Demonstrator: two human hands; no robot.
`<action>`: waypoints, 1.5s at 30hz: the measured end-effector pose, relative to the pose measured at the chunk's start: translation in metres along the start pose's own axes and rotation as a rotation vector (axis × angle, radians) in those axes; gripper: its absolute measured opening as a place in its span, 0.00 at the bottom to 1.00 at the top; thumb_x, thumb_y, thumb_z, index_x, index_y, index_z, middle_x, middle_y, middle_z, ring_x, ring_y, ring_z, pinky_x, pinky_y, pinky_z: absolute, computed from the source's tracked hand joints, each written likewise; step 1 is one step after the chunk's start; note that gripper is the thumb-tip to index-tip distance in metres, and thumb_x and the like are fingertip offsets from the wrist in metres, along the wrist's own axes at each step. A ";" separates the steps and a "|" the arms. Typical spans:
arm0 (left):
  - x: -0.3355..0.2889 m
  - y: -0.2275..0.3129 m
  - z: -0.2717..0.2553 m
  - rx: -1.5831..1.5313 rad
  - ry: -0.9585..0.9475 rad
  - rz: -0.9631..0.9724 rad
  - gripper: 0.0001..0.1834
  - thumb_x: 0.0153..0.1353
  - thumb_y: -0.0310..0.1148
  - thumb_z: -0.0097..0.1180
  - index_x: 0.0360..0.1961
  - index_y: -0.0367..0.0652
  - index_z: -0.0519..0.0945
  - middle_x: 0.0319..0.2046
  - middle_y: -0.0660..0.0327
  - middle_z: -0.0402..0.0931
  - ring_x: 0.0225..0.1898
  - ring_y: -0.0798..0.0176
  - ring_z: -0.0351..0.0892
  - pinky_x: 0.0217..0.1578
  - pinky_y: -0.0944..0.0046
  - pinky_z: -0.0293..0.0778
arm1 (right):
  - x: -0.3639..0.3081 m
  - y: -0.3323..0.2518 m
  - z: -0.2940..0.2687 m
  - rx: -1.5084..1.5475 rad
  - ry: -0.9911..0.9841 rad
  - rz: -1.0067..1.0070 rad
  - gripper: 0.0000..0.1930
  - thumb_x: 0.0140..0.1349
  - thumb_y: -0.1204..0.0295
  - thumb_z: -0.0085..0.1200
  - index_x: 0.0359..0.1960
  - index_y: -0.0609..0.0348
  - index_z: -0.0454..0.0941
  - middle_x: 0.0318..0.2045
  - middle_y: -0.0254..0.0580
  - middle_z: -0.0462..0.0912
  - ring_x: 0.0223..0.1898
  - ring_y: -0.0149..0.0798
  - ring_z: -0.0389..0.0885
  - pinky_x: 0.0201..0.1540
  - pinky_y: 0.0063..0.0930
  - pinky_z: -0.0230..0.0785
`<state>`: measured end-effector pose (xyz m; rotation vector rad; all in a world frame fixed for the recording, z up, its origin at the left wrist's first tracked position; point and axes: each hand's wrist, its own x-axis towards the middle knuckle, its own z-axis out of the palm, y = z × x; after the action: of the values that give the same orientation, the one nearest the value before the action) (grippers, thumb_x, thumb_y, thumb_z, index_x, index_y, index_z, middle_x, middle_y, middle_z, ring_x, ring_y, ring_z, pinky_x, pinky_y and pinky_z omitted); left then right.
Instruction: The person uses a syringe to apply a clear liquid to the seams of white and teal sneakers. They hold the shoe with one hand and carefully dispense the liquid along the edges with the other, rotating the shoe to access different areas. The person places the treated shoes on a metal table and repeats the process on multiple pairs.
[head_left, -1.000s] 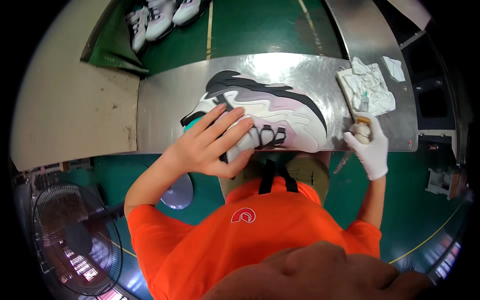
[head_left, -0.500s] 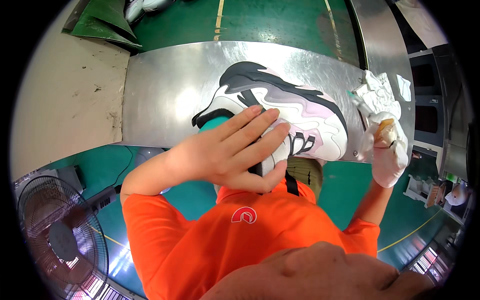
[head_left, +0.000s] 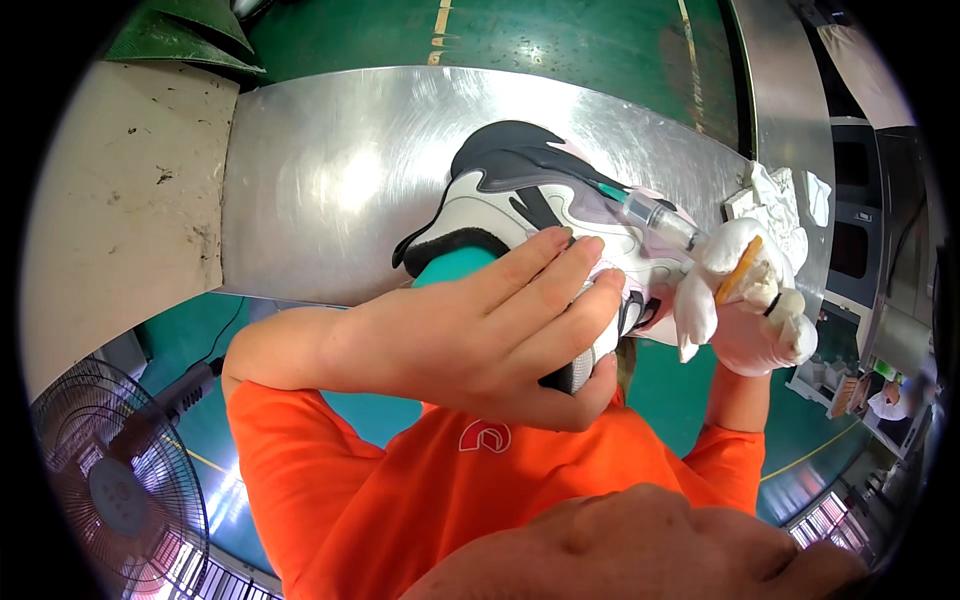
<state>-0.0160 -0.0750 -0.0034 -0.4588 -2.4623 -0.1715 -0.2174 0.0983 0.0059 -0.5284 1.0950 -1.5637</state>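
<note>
A white sneaker with black, grey and pale pink parts lies on its side, its sole edge facing away from me. A teal form, which looks like a shoe last, fills its opening. My bare left hand is closed over the tongue and lace area, fingers pressed on the upper. My right hand, in a white glove, grips a clear syringe-like tube with a green tip. The tip is at the seam between upper and sole, apparently touching it. A yellowish strip shows among the gloved fingers.
The sneaker rests on a metal bench. Crumpled white cloths lie at its right end. A beige panel borders the left side. A standing fan is at lower left, and a green belt-like surface runs beyond the bench.
My right hand has brought the tube leftward from the bench's right end to the sneaker's side. My left hand and the sneaker appear slightly farther right and lower in view.
</note>
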 end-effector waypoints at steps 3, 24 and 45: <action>0.000 -0.001 0.000 0.002 -0.008 0.013 0.12 0.54 0.37 0.57 0.40 0.55 0.71 0.47 0.48 0.77 0.46 0.47 0.80 0.48 0.54 0.80 | 0.006 -0.001 -0.005 0.019 -0.095 -0.007 0.42 0.38 0.47 0.65 0.45 0.76 0.69 0.20 0.50 0.76 0.18 0.41 0.77 0.17 0.27 0.69; 0.002 0.001 -0.004 -0.037 -0.096 -0.009 0.14 0.55 0.36 0.55 0.43 0.57 0.69 0.49 0.48 0.77 0.47 0.46 0.79 0.47 0.53 0.79 | 0.003 -0.023 0.002 -0.081 -0.056 0.017 0.35 0.49 0.52 0.60 0.43 0.78 0.71 0.24 0.52 0.77 0.14 0.39 0.75 0.13 0.28 0.66; 0.016 0.011 -0.009 -0.129 -0.083 -0.247 0.19 0.44 0.33 0.63 0.38 0.33 0.81 0.44 0.56 0.82 0.47 0.51 0.82 0.48 0.54 0.79 | -0.024 -0.032 -0.017 -0.214 0.015 -0.047 0.35 0.53 0.47 0.55 0.42 0.77 0.73 0.14 0.49 0.74 0.09 0.37 0.72 0.13 0.24 0.63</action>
<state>-0.0192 -0.0617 0.0134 -0.2168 -2.5941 -0.4227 -0.2409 0.1255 0.0305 -0.6916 1.2780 -1.5015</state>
